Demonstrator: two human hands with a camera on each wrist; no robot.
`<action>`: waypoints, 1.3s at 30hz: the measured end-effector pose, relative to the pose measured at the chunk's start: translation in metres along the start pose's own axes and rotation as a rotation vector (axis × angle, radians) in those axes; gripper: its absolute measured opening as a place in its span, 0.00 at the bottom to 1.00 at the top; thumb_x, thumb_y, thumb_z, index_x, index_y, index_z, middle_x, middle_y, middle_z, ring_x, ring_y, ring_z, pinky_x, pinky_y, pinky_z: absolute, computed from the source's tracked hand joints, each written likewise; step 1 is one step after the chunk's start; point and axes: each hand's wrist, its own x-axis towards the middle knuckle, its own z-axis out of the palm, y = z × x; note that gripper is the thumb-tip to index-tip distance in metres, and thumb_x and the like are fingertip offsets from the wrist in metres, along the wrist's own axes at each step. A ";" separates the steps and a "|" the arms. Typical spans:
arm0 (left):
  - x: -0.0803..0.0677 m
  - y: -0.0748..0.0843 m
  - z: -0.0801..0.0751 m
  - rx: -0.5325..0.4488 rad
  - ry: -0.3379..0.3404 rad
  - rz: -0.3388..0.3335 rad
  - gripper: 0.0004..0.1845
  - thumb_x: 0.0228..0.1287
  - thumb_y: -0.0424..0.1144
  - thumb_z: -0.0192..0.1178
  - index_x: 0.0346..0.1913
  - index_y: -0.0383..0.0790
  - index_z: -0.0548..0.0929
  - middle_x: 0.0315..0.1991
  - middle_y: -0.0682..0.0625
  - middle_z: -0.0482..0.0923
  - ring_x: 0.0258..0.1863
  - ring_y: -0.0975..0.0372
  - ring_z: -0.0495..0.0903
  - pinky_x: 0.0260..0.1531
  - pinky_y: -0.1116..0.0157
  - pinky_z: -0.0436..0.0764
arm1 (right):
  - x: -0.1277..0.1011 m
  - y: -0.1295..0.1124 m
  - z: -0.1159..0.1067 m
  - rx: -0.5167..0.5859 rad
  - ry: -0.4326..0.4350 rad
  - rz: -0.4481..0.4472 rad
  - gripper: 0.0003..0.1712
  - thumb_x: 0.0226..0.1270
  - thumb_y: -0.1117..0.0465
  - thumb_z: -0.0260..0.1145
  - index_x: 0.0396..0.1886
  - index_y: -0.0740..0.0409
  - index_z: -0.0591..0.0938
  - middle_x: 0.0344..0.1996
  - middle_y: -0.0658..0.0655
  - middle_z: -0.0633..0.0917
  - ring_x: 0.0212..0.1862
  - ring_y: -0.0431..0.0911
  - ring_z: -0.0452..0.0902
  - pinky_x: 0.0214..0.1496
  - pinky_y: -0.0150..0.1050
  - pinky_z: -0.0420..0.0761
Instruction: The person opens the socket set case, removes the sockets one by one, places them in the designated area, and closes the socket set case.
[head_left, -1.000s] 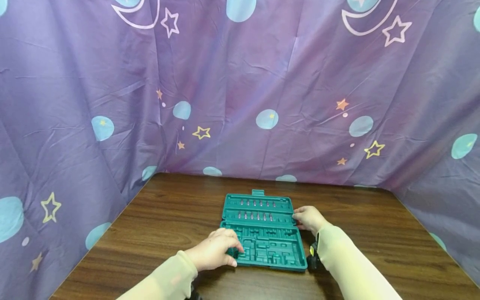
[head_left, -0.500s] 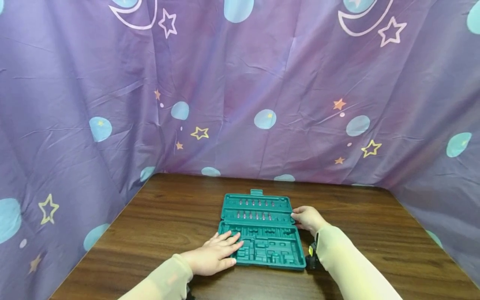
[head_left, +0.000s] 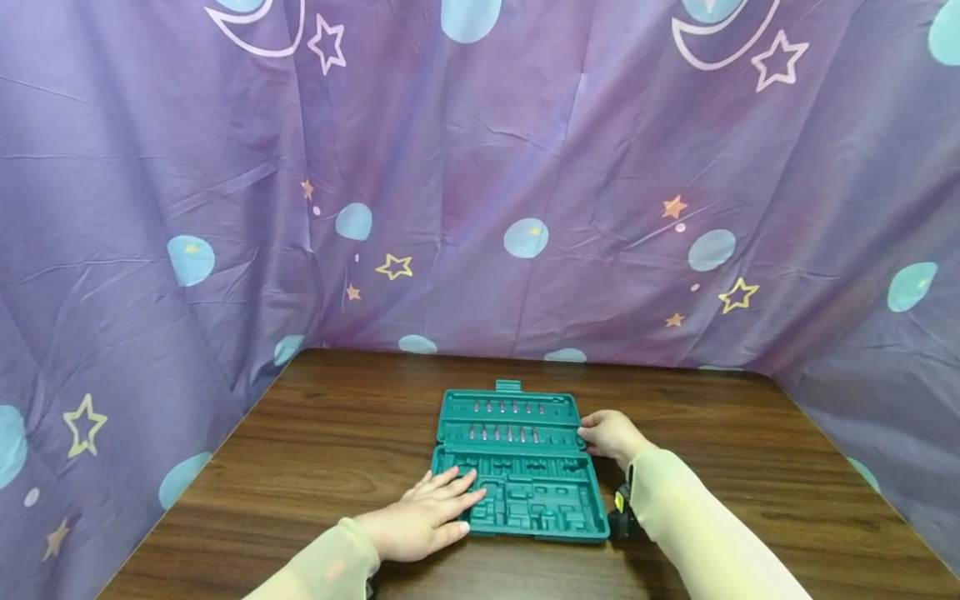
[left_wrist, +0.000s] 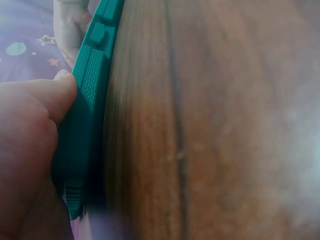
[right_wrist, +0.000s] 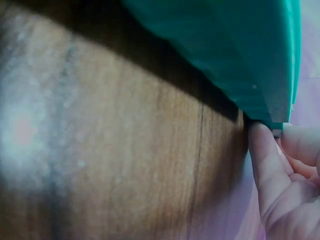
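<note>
No text, label, brand or number can be read anywhere, neither on the green tool case (head_left: 519, 467) under the fingers nor on the patterned cloth (head_left: 480, 183).

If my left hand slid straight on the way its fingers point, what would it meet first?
Your left hand already lies on the near left edge of the open green tool case; sliding on, it would probably run over the tray's moulded ridges first.

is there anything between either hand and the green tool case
Nothing visible. The left hand lies with straight fingers on the near left edge of the open green tool case, and the right hand touches its right side by the hinge.
</note>
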 end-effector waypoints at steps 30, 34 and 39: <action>-0.002 0.001 0.005 -0.004 0.024 0.019 0.27 0.76 0.56 0.39 0.74 0.53 0.61 0.76 0.47 0.50 0.74 0.49 0.47 0.67 0.40 0.51 | 0.028 -0.032 0.048 -0.378 0.208 0.088 0.12 0.61 0.51 0.68 0.38 0.54 0.86 0.55 0.69 0.72 0.58 0.67 0.58 0.58 0.63 0.57; -0.003 0.001 0.004 -0.002 0.031 0.017 0.27 0.76 0.56 0.39 0.74 0.53 0.62 0.76 0.47 0.50 0.74 0.49 0.47 0.67 0.41 0.51 | 0.030 -0.037 0.050 -0.349 0.189 0.155 0.17 0.60 0.50 0.69 0.40 0.58 0.85 0.59 0.72 0.65 0.59 0.71 0.55 0.60 0.66 0.56; -0.004 0.001 0.003 0.013 0.053 0.023 0.27 0.76 0.56 0.40 0.73 0.53 0.63 0.75 0.46 0.52 0.74 0.49 0.49 0.67 0.41 0.53 | 0.032 -0.044 0.053 -0.326 0.205 0.215 0.25 0.58 0.50 0.70 0.46 0.67 0.82 0.60 0.74 0.62 0.60 0.75 0.53 0.61 0.68 0.55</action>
